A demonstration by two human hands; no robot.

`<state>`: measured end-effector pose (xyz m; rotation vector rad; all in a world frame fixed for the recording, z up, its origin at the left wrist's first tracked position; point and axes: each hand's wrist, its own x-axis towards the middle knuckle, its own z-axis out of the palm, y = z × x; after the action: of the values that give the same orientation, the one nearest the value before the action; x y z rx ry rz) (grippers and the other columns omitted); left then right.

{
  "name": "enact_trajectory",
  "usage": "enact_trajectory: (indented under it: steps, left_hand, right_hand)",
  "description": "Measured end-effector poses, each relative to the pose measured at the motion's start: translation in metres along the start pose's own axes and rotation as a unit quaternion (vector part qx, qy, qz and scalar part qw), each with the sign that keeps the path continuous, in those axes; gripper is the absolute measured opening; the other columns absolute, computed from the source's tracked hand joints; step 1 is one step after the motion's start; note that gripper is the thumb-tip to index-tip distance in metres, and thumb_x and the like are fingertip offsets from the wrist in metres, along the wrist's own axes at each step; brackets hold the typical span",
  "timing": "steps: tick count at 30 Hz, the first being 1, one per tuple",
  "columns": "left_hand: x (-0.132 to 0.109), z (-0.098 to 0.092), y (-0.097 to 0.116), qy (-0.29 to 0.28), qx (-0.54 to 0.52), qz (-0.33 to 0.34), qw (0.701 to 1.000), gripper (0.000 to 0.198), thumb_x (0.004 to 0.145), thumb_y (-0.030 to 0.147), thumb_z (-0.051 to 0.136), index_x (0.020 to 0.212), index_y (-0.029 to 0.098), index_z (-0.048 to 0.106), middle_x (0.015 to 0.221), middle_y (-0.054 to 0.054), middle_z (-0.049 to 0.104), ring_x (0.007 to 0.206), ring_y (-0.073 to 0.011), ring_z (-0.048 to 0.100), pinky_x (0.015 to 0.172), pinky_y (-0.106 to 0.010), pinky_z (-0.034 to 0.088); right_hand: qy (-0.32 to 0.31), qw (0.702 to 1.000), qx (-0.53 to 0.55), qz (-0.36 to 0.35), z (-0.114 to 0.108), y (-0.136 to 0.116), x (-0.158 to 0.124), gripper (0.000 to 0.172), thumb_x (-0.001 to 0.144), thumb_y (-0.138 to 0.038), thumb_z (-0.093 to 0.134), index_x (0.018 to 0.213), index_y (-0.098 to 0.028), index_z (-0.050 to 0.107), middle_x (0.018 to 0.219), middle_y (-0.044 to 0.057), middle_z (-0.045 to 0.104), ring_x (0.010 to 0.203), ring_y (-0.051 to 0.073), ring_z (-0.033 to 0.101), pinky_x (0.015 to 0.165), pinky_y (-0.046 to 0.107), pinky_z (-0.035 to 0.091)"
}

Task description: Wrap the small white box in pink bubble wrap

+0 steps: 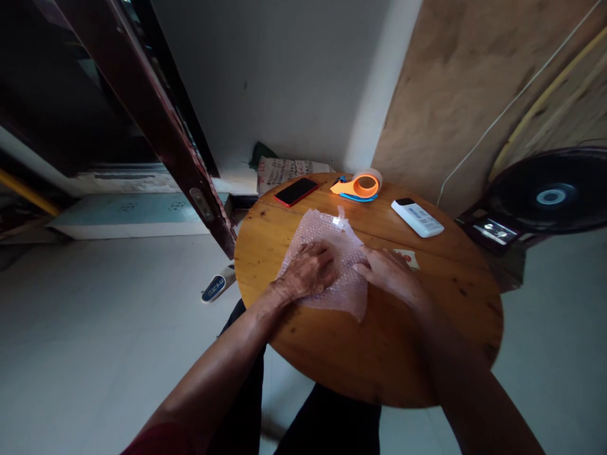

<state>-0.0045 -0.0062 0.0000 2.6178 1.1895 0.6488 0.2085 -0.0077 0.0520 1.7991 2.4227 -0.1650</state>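
A sheet of bubble wrap [332, 237] lies folded on a round wooden table [379, 354], with a strip of clear tape at its far tip. My left hand [308, 272] presses down on the wrap with its fingers curled on the film. My right hand [391, 275] rests on the wrap's right edge, fingertips pinching or pressing the fold. What is inside the wrap is hidden.
At the table's far side lie a red-cased phone [296, 191], an orange tape dispenser [359, 187] and a white remote [417, 218]. A small card [408, 257] lies by my right hand. A black fan [550, 193] stands right, a dark door frame [156, 126] left.
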Motion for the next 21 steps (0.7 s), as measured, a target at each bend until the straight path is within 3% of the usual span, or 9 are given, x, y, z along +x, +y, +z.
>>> enact_trajectory:
  steps: [10,17,21]
  left_hand:
    - [-0.001,-0.005,0.006,-0.012,0.005,0.015,1.000,0.035,0.082,0.044,0.061,0.111,0.024,0.063,0.120,-0.007,0.060,0.115,-0.0282,0.054,0.103,-0.049,0.039]
    - [-0.002,-0.011,0.011,-0.008,-0.014,0.018,1.000,0.018,0.080,0.037,0.063,0.092,0.024,0.066,0.109,-0.005,0.063,0.108,-0.0266,0.057,0.099,-0.045,0.043]
    - [-0.001,-0.010,0.010,-0.005,-0.003,0.003,1.000,0.015,0.081,0.037,0.060,0.083,0.023,0.064,0.099,-0.006,0.064,0.101,-0.0259,0.058,0.097,-0.045,0.043]
  right_hand:
    - [0.010,0.999,-0.030,0.031,-0.002,-0.003,-0.001,0.032,0.093,-0.037,0.039,0.106,-0.019,0.063,0.096,0.012,0.073,0.087,0.027,0.067,0.065,0.033,0.035]
    - [0.015,0.997,-0.033,0.068,-0.003,-0.010,-0.001,0.038,0.095,-0.037,0.036,0.119,-0.017,0.057,0.098,0.014,0.072,0.086,0.027,0.067,0.064,0.033,0.035]
    - [0.014,0.997,-0.041,0.071,-0.001,-0.004,-0.001,0.036,0.095,-0.036,0.037,0.113,-0.018,0.062,0.099,0.016,0.072,0.088,0.029,0.066,0.066,0.035,0.036]
